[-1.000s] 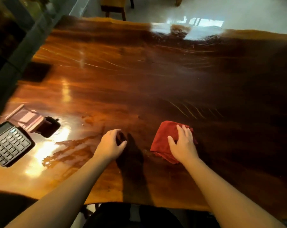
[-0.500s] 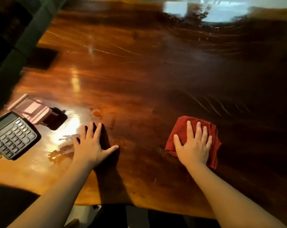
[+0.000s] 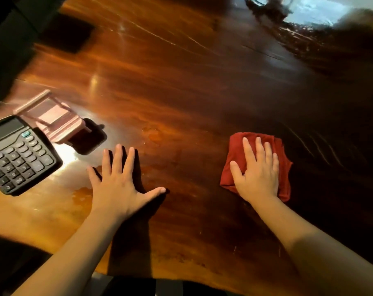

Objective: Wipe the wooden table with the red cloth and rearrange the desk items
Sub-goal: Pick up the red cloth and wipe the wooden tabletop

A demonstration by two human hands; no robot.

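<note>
Right of centre, right hand lies flat, fingers spread, pinning soft folded red cloth; light, limp — press palm-down. Left hand splayed, empty on glossy wooden table.

A glossy dark-brown wooden table fills the view. At about four o'clock, the right hand lies flat, fingers spread, on a crumpled red cloth. At seven o'clock the left hand presses palm-down on bare wood. At nine o'clock sits a black button calculator, touching a pink plastic folding stand just beyond it.
</note>
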